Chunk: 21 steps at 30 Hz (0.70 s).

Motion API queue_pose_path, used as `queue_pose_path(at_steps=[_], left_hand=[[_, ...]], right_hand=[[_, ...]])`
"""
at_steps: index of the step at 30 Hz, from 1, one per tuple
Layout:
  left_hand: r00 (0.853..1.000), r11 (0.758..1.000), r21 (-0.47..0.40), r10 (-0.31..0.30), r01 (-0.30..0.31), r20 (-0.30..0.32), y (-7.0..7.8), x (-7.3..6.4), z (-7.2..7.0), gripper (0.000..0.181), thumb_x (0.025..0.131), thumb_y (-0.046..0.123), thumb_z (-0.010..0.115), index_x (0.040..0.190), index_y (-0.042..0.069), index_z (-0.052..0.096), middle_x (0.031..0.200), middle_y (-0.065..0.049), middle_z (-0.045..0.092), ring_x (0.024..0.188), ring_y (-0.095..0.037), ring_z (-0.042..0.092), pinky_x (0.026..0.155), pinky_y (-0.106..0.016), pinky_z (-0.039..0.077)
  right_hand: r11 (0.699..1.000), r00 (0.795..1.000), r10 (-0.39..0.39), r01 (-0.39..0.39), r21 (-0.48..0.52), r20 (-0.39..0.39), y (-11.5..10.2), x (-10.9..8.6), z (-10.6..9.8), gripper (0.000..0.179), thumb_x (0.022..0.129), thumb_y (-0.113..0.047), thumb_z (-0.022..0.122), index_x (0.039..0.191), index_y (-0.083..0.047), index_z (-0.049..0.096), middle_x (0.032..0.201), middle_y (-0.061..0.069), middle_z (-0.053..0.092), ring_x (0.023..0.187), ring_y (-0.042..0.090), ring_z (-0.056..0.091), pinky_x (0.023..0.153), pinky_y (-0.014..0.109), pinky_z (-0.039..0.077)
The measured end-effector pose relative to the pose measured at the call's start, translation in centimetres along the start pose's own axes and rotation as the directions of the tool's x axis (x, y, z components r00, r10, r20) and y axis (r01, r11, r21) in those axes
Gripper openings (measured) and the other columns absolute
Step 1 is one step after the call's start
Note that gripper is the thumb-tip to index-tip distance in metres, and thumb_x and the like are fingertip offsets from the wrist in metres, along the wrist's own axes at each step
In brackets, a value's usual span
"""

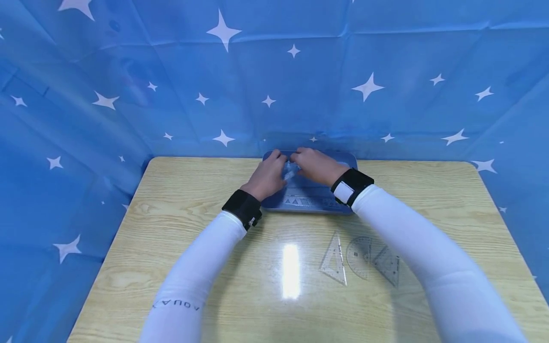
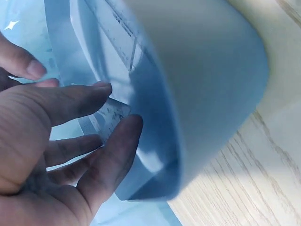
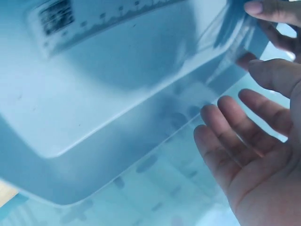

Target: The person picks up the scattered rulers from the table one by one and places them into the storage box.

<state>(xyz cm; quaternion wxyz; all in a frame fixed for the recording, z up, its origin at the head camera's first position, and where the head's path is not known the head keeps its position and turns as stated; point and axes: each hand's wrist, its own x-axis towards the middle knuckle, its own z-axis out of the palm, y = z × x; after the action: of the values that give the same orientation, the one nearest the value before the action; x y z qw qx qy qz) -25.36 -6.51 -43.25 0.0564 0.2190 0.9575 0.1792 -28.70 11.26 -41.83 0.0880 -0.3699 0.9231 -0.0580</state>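
Observation:
Both hands are over a blue tray (image 1: 310, 208) at the back of the table. My left hand (image 1: 268, 176) pinches a clear plastic piece with dark markings (image 2: 114, 114) between thumb and fingers; its full shape is hidden. Close beside it is my right hand (image 1: 319, 166). In the right wrist view its fingers (image 3: 211, 115) are spread and loosely bent, with nothing visible between them, and the thumb is near the clear piece. A clear ruler (image 3: 108, 23) lies on the tray's floor; the head view shows triangle cutouts in it.
In front of the tray, on the wooden table (image 1: 171, 228), lie a clear set square (image 1: 341, 264), a clear protractor (image 1: 355, 266) and another set square (image 1: 389, 274) near the right sleeve. A blue cloth with white stars (image 1: 300, 76) hangs behind the table.

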Motion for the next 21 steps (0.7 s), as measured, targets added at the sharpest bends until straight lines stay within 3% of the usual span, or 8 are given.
queue_pose_path(at_steps=[10,21], left_hand=[[0.993,0.995,0.044,-0.097,0.095,0.068,-0.4,1.7,0.1,0.065,0.091,0.016,0.078,0.146,-0.005,0.050,0.152,-0.024,0.043,0.134,-0.037,0.053,0.107,-0.044,0.049],[0.981,0.986,0.073,-0.157,0.149,0.112,-0.1,2.2,0.5,0.032,0.094,0.009,0.071,0.121,-0.004,0.062,0.150,-0.026,0.043,0.121,-0.035,0.061,0.099,-0.041,0.053]], right_hand=[[0.999,0.997,0.034,-0.036,0.019,0.064,1.2,0.6,-0.5,0.047,0.099,-0.013,0.070,0.142,0.002,0.056,0.138,0.023,0.059,0.125,0.035,0.061,0.101,0.045,0.054],[0.998,1.000,0.020,-0.020,0.056,0.003,2.1,-2.4,-1.8,0.042,0.101,-0.016,0.067,0.138,0.000,0.058,0.132,0.019,0.062,0.119,0.033,0.063,0.098,0.046,0.054]])
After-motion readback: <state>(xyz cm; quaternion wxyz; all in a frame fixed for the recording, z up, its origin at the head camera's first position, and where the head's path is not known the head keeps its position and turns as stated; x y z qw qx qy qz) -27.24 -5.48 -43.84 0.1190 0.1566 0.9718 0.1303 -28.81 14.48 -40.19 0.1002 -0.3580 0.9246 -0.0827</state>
